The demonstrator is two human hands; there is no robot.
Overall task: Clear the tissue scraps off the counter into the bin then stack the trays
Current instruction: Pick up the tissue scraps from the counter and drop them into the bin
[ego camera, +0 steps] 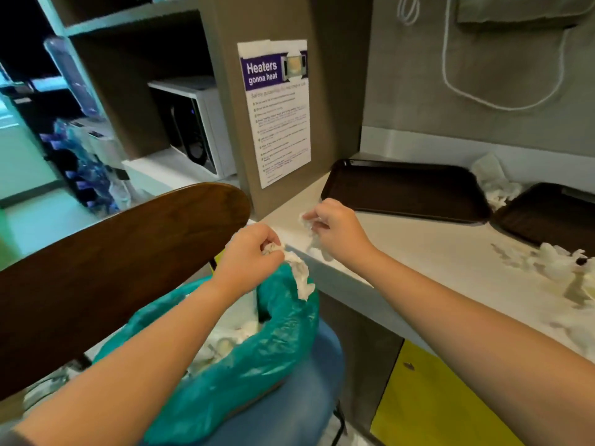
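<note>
A: Head view. We see the left hand (249, 249) over the bin (257, 355), fingers curled round a tissue wad (297, 272) whose tail hangs down to the teal liner's rim. More tissue lies inside the liner.

B: And the right hand (335, 231)? We read it as pinching a scrap (310, 231) at the counter (418, 249) corner, fingers bent round it, just above the surface.

A: Agreed. Trays: tray 1 (405, 191), dark, flat on the counter near the wall, behind the right hand. Tray 2 (550, 217), dark, to its right, partly cut by the frame edge. The two lie side by side, not stacked; whether the rims touch we cannot tell.

B: Remaining scraps (560, 268) sit on the counter at right, in front of tray 2. Another clump (494, 181) lies btwn the trays, against the wall.

A: Surroundings, left to right: dark wooden chair back (112, 268) beside the bin; microwave (193, 123) on a shelf; notice (277, 111) reading "Heaters gonna heat" on the panel; white cord (502, 78) on the wall; yellow cabinet door (434, 407) under the counter.
</note>
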